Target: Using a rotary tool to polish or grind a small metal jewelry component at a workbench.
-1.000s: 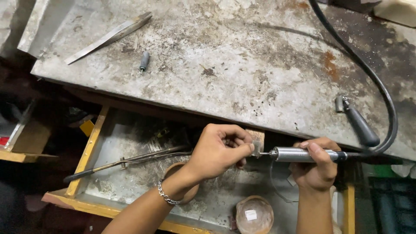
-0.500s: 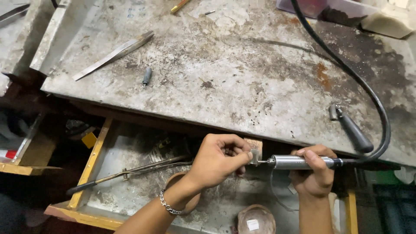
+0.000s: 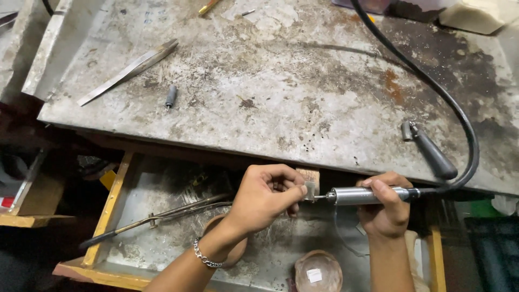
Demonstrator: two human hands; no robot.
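— Steel handpiece, slim and silver (image 3: 367, 195), on a black flexible shaft (image 3: 459, 124): why is it held so low, under the worktop's (image 3: 303, 81) edge?

— So the right hand (image 3: 385, 208), closed round its barrel like a pen, can level the tip at the small pale metal piece (image 3: 310, 190). That piece is pinched in the left hand's (image 3: 265, 196) thumb and fingertips, seemingly braced against the little wooden peg (image 3: 310, 176) jutting from the worktop's front

— And the yellow-framed open drawer (image 3: 116, 200) beneath?

— Sits right under both hands, likely to catch filings. Long metal tongs (image 3: 157, 217) lie in it, and a round brown bowl (image 3: 318, 270) is near the wrists

— Up top?

— Flat steel tweezers (image 3: 130, 70), a small dark bit (image 3: 171, 96), and a black-handled tool (image 3: 430, 151) lie apart, none touched
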